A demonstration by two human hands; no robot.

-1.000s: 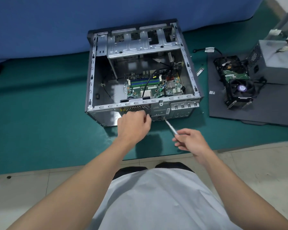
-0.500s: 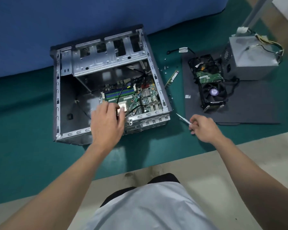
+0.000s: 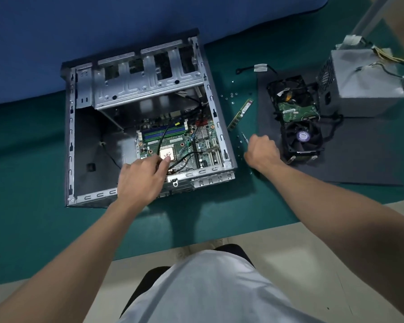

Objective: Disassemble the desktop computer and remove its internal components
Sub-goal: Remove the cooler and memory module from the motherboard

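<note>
One open grey steel computer case (image 3: 140, 127) was counted, lying at ten o'clock on the teal mat (image 3: 28, 164), with one green motherboard (image 3: 180, 145) seen inside it. Two bare hands were counted: the left hand (image 3: 141, 180) at the case's six o'clock edge and the right hand (image 3: 262, 151) at its three o'clock side. One thin silver screwdriver (image 3: 244, 137) was seen. One loose green memory stick (image 3: 240, 114) was counted beside the case. At two o'clock, one dark grey pad (image 3: 364, 155) carried one black cooling fan (image 3: 302, 137), one hard drive with a green board (image 3: 294, 110) and one grey boxy power supply (image 3: 366, 85). Small loose screws (image 3: 232, 96) were scattered; their number could not be told.
</note>
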